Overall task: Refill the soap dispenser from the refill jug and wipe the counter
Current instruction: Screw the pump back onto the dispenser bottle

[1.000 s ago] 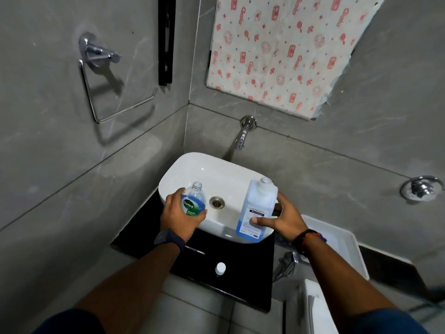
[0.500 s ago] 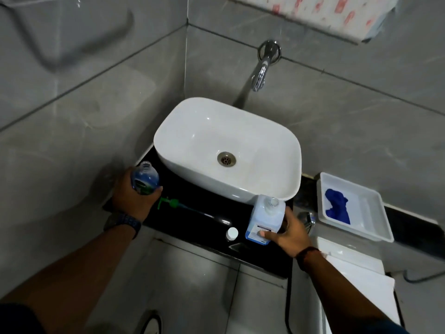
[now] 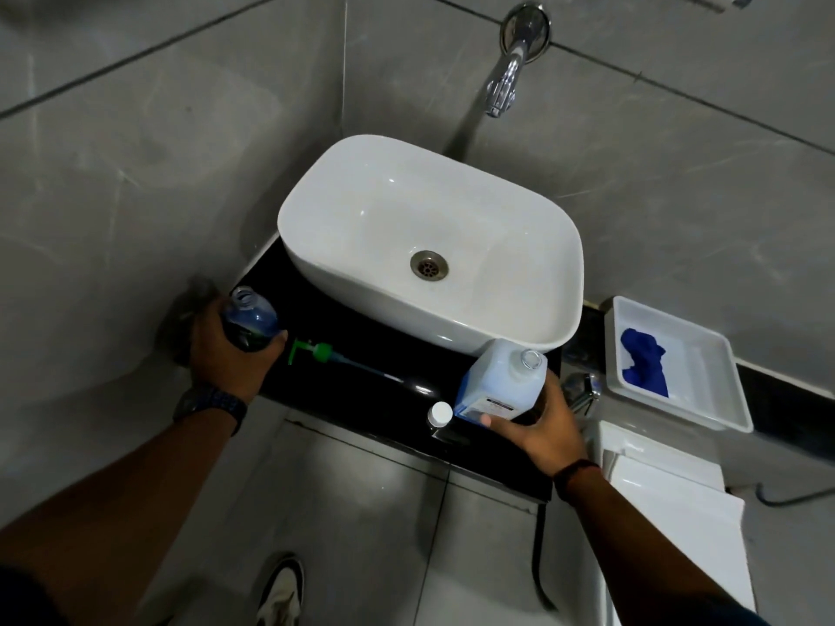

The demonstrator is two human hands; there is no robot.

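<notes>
My left hand (image 3: 226,354) grips the soap dispenser bottle (image 3: 250,319), clear with blue liquid and no pump in its open neck, at the left end of the black counter (image 3: 384,377). The green pump (image 3: 316,351) with its long tube lies flat on the counter beside it. My right hand (image 3: 544,426) holds the translucent refill jug (image 3: 497,381), uncapped, standing on the counter under the basin's front right corner. The jug's white cap (image 3: 439,413) lies just left of it. A blue cloth (image 3: 644,368) sits in a white tray (image 3: 705,399) at the right.
A white basin (image 3: 519,318) fills the middle of the counter, with a chrome wall tap (image 3: 506,79) above it. Grey tiled walls close in on the left and behind. A white toilet cistern (image 3: 668,494) stands below the tray, and my shoe (image 3: 280,589) shows on the floor.
Both bottles came down from over the basin to the counter, the dispenser to the left end, the jug to the right. The view tilted downward.
</notes>
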